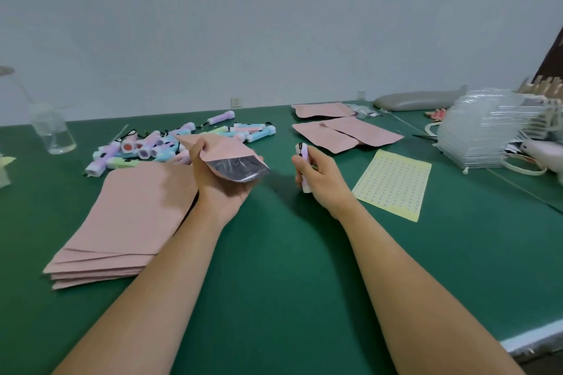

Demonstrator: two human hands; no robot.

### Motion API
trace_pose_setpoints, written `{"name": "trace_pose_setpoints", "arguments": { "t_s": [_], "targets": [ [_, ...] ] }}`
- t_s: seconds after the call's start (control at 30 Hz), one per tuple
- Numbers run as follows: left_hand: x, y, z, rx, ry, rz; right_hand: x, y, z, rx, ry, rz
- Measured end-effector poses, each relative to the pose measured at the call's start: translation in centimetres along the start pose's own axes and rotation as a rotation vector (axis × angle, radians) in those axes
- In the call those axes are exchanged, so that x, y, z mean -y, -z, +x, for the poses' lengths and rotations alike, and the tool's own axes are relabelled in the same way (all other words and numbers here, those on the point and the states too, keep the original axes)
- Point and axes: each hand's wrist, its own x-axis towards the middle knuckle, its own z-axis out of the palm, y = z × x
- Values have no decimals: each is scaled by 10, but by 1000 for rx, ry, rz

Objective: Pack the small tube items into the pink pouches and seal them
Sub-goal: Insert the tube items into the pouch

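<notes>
Left grip [221,189] is curled under and around a pink pouch [227,155], thumb on its upper face; it holds the pouch above the worktop [274,268] with the mouth gaping to the right and the silvery lining showing. Right grip [324,181] is wrapped round one small tube [302,169], held roughly upright, near the pouch mouth but apart from it.

The step in hand, as I judge it, is loading, with the tube not yet in. The next move calls for tipping the tube end-on toward the opening and sliding it in, the left holding the mouth bowed (a flat mouth would likely catch the tube's end); sealing comes after.

A pile of tubes [170,143] lies behind the left grip; a stack of empty pouches [128,222] lies beside the left forearm; further pouches [344,134] lie beyond the right grip, filled or not I cannot tell; a sticker sheet [393,184] lies just right of it.

Between the two grips the green surface is bare, so the path looks open; the worktop's near edge shows at lower right, well apart from the work; stacked clear trays [478,134] crowd the far right.
</notes>
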Motion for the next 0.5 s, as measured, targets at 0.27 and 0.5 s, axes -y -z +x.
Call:
{"name": "trace_pose_setpoints", "arguments": {
  "t_s": [0.27, 0.5],
  "targets": [
    [-2, 5, 1, 39, -4, -23, -4, -10, 5, 30, 79, -89],
    [0, 3, -1, 20, -15, -35, 1, -9, 2, -52, 66, -163]
  ]
}}
